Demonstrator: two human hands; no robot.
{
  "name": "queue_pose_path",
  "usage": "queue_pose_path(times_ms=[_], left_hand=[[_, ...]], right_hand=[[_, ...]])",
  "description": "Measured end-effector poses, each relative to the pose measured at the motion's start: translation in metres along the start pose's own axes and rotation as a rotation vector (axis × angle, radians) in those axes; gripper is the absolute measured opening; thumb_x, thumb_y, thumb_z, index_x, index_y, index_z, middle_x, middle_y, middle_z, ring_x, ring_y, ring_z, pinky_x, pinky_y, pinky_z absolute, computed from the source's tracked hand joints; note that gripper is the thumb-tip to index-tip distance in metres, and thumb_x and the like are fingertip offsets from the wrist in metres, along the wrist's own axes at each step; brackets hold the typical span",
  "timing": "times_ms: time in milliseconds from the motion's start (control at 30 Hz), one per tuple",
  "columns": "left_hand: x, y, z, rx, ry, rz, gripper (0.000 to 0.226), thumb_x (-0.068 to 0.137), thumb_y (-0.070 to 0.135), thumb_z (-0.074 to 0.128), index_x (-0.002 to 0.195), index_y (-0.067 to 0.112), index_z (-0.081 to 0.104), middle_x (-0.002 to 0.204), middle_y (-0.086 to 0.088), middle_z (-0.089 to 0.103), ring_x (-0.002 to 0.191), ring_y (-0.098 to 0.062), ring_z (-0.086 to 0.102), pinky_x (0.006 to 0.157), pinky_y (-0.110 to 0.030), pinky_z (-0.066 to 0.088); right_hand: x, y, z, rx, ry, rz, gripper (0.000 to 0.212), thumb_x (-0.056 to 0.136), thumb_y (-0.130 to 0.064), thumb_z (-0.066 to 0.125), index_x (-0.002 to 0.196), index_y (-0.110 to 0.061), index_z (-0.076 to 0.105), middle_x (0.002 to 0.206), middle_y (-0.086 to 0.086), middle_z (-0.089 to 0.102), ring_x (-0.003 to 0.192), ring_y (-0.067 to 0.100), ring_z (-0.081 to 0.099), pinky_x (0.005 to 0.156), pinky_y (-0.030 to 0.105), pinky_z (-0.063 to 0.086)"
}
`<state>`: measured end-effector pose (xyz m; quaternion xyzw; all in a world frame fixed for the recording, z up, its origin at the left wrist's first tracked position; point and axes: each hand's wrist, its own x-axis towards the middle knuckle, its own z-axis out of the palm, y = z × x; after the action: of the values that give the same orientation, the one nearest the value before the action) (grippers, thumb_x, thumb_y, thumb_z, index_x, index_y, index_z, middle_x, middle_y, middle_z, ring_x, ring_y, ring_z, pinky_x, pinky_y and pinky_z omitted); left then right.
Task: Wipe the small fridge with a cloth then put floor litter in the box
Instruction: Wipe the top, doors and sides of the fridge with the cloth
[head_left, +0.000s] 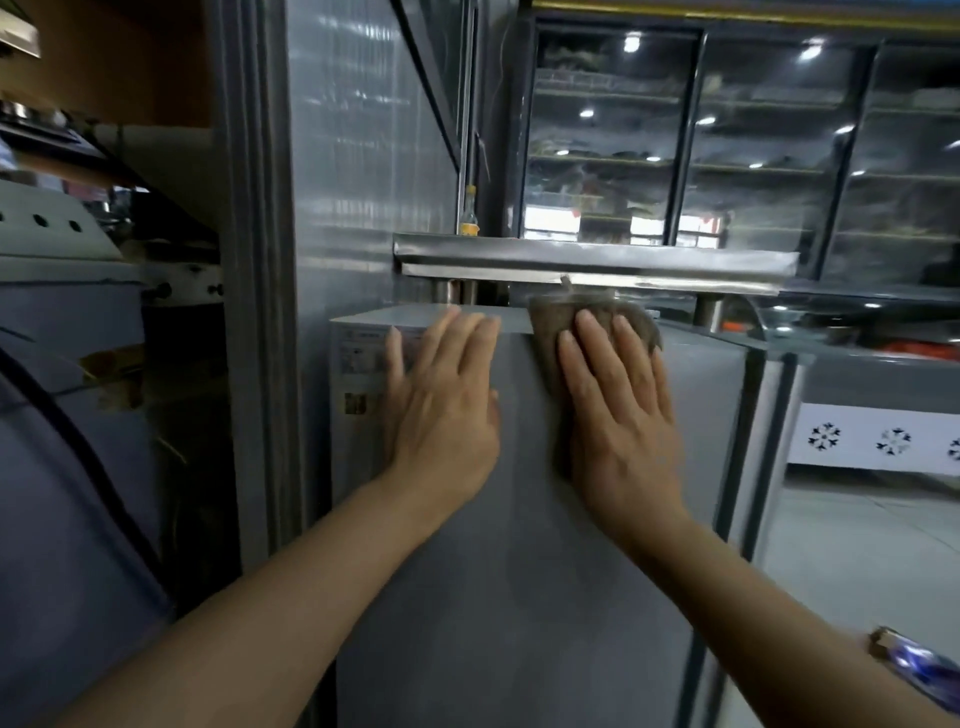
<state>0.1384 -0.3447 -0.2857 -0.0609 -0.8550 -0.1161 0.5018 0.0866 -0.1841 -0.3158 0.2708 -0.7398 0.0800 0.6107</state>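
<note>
Head view: right hand (621, 415) flattens the brown-grey cloth (550, 332) onto the small grey metal fridge (519, 571) to wipe, while left hand (441, 410), fingers spread, braces beside it.

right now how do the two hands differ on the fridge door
The right hand presses a brown cloth against the small fridge, while the left hand lies bare on the door with nothing under it. The right hand sits nearer the door's middle and its fingertips reach the top edge over the cloth; the left hand is nearer the label stickers on the door's left side. Both are flat, palm down, fingers spread and pointing upward.
</note>
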Motion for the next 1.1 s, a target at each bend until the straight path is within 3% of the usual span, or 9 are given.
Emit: queue_pose_path(times_ms=[100, 233, 367, 500, 700, 800, 900, 1000, 1100], left_hand=[[0.0, 0.007, 0.008, 0.007, 0.049, -0.03, 0.058, 0.078, 0.015, 0.063, 0.133, 0.015, 0.045, 0.136, -0.004, 0.048, 0.133, -0.024, 0.036, 0.108, -0.06, 0.018], [0.002, 0.008, 0.011, 0.027, 0.052, -0.041, 0.055, 0.078, 0.017, 0.061, 0.131, 0.014, 0.045, 0.135, -0.006, 0.048, 0.131, -0.025, 0.037, 0.108, -0.059, 0.018], [0.005, 0.018, 0.012, 0.021, 0.057, -0.084, 0.052, 0.076, 0.015, 0.062, 0.126, 0.011, 0.048, 0.132, -0.01, 0.048, 0.129, -0.03, 0.036, 0.109, -0.058, 0.015], [0.011, 0.046, 0.022, 0.021, 0.024, 0.079, 0.053, 0.077, 0.019, 0.063, 0.128, 0.015, 0.048, 0.132, -0.005, 0.051, 0.13, -0.028, 0.038, 0.108, -0.06, 0.014], [0.01, 0.067, 0.037, -0.033, 0.071, 0.041, 0.052, 0.076, 0.019, 0.062, 0.127, 0.017, 0.05, 0.128, -0.004, 0.053, 0.125, -0.028, 0.043, 0.106, -0.061, 0.018], [0.009, 0.068, 0.041, -0.023, 0.096, 0.03, 0.051, 0.075, 0.019, 0.062, 0.125, 0.015, 0.051, 0.126, -0.006, 0.053, 0.123, -0.029, 0.044, 0.105, -0.062, 0.02], [0.008, 0.073, 0.043, -0.008, 0.111, 0.007, 0.051, 0.074, 0.022, 0.054, 0.124, 0.013, 0.051, 0.127, -0.008, 0.052, 0.124, -0.031, 0.043, 0.104, -0.062, 0.02], [0.009, 0.072, 0.044, -0.008, 0.103, 0.005, 0.051, 0.076, 0.019, 0.058, 0.126, 0.014, 0.049, 0.13, -0.009, 0.049, 0.126, -0.031, 0.041, 0.105, -0.062, 0.017], [0.007, 0.071, 0.043, -0.005, 0.08, 0.016, 0.054, 0.076, 0.017, 0.06, 0.128, 0.014, 0.046, 0.131, -0.009, 0.047, 0.129, -0.029, 0.038, 0.107, -0.062, 0.014]], right_hand=[[-0.084, -0.001, 0.007, -0.056, -0.125, -0.037, 0.053, 0.094, -0.024, 0.029, 0.145, -0.013, 0.023, 0.154, 0.006, 0.02, 0.145, 0.033, 0.008, 0.117, 0.048, 0.009], [-0.128, 0.011, 0.001, -0.116, -0.249, -0.159, 0.074, 0.077, -0.019, 0.042, 0.147, -0.013, 0.02, 0.156, 0.003, 0.016, 0.144, 0.029, 0.009, 0.115, 0.045, 0.013], [-0.056, 0.02, -0.011, -0.052, -0.071, 0.034, 0.061, 0.083, -0.016, 0.037, 0.143, -0.009, 0.03, 0.153, 0.008, 0.026, 0.143, 0.029, 0.015, 0.117, 0.045, 0.014], [0.006, 0.038, -0.012, -0.077, 0.165, 0.343, 0.052, 0.093, -0.02, 0.035, 0.142, -0.002, 0.035, 0.151, 0.016, 0.029, 0.141, 0.033, 0.024, 0.115, 0.046, 0.018], [-0.122, 0.031, 0.006, -0.074, 0.076, 0.272, 0.052, 0.091, -0.014, 0.035, 0.14, 0.0, 0.029, 0.157, 0.012, 0.012, 0.144, 0.03, 0.016, 0.118, 0.044, 0.013], [-0.164, 0.037, 0.006, -0.009, 0.022, 0.173, 0.042, 0.095, -0.012, 0.025, 0.135, -0.001, 0.035, 0.158, 0.005, 0.012, 0.143, 0.029, 0.02, 0.114, 0.047, 0.022], [-0.127, 0.04, -0.004, 0.113, 0.073, 0.182, 0.041, 0.096, -0.009, 0.028, 0.136, -0.001, 0.034, 0.152, 0.008, 0.024, 0.141, 0.031, 0.024, 0.112, 0.048, 0.026], [-0.056, 0.049, -0.024, 0.184, 0.273, 0.229, 0.039, 0.091, 0.005, 0.046, 0.13, 0.009, 0.046, 0.142, 0.019, 0.041, 0.134, 0.036, 0.035, 0.11, 0.048, 0.031], [-0.004, 0.061, -0.042, 0.138, 0.464, 0.269, 0.035, 0.092, 0.007, 0.048, 0.126, 0.012, 0.049, 0.136, 0.024, 0.045, 0.131, 0.038, 0.039, 0.111, 0.048, 0.031]])
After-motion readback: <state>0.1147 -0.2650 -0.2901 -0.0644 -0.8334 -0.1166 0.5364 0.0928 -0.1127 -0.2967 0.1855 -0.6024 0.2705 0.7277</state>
